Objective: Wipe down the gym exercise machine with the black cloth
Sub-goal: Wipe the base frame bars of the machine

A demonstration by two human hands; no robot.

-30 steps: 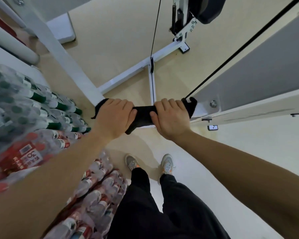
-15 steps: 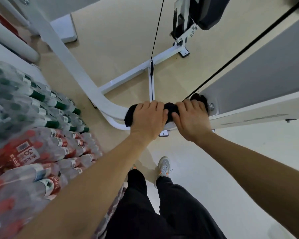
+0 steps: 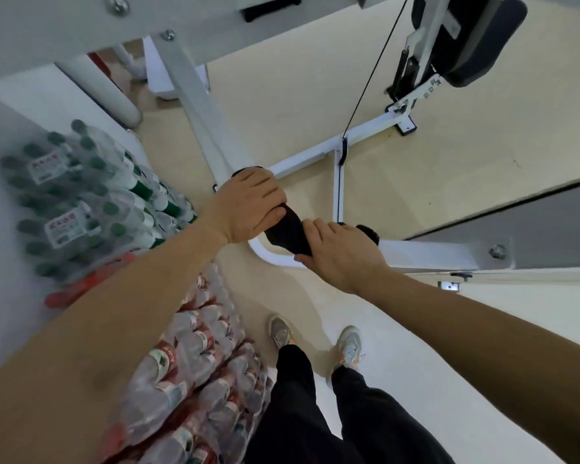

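Head view shows the left hand point(image 3: 248, 205) and right hand point(image 3: 342, 256) clutching the black cloth point(image 3: 287, 234) around the white frame bar point(image 3: 201, 112), having slid left onto its bend, so wiping is advancing.

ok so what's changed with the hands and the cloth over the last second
The black cloth has slid along the white frame tube, away from the bolt, and now wraps the curved bend. The left hand moved up onto the slanted part and the right hand followed. Both hands grip the cloth as before. The bottle packs are unmoved.
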